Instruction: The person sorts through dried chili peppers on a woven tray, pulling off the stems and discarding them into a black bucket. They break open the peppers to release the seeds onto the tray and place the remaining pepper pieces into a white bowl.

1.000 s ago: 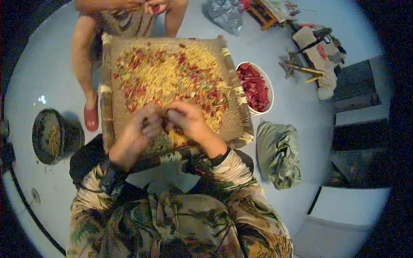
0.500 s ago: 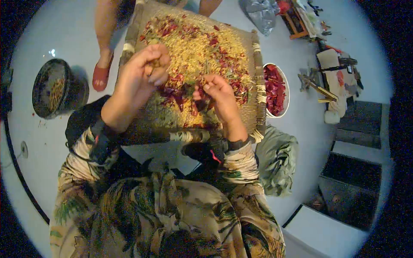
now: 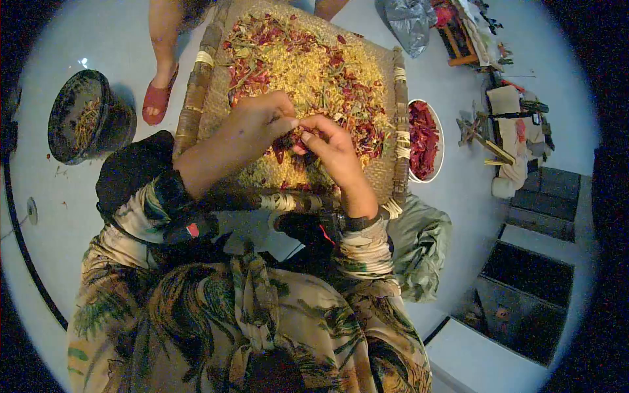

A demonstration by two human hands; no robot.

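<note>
Both my hands meet over a woven tray strewn with yellow seeds and dried red chili pieces. My right hand is closed, thumb and fingers pinching a dried red chili, partly hidden by the fingers. From the left, my left hand reaches in with its fingertips pinched together at the same chili, touching the right fingers. Exactly where the left fingertips grip is too small to make out. More dark red chili lies on the seeds just under the hands.
Right of the tray stands a white bowl of red chilies. A black bucket holding stems is at the left. Another person's leg and red slipper show beyond the tray's left side. A greenish bag lies at the near right corner.
My left hand has come down and right, from raised above the tray to meet my right hand at the chili. The right hand stays in nearly the same place.
</note>
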